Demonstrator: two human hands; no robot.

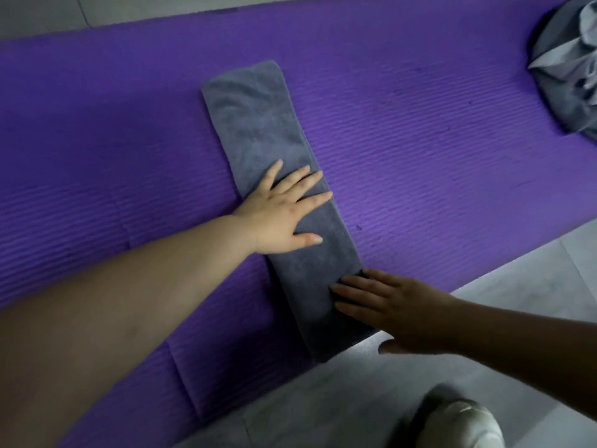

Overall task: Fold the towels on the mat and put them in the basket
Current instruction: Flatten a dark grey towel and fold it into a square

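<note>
A grey towel (258,124), folded into a long narrow strip, lies across the purple mat (420,140), running from the far side to the near edge. My left hand (284,211) lies flat on the middle of the strip with straight, spread fingers. My right hand (397,312) presses flat on the towel's near end, where the strip reaches the mat's edge; its thumb hangs over the floor. No basket is in view.
A crumpled heap of grey cloth (571,66) sits on the mat at the far right. Grey tiled floor (323,409) borders the mat in front. A pale shoe (462,425) shows at the bottom right.
</note>
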